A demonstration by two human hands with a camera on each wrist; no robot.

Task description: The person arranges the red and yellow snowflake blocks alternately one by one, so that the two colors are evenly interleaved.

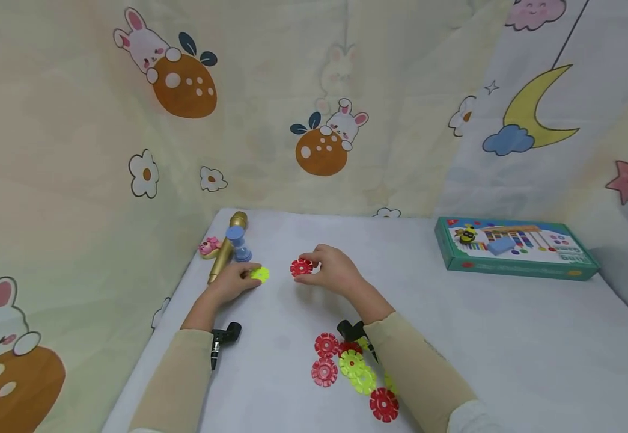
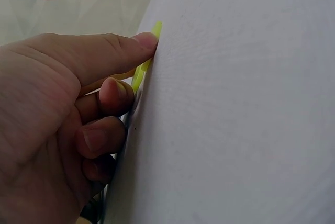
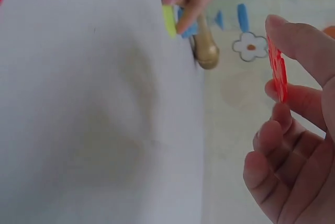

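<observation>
Between thumb and fingers, my left hand pinches a yellow-green notched plastic disc, low over the white table. In the left wrist view this disc shows edge-on, its rim right at the tabletop. My right hand pinches a red notched disc by its edges, to the right of the yellow-green one. The right wrist view has the red disc nearly edge-on, raised above the table. Several more red discs and yellow-green discs lie below my right wrist, partly hidden by the sleeve.
Beyond my left hand stands a blue hourglass-shaped thing, beside a gold rod-like thing with a rounded end. A small pink figure sits at the table's left edge. At the back right lies a green toy box.
</observation>
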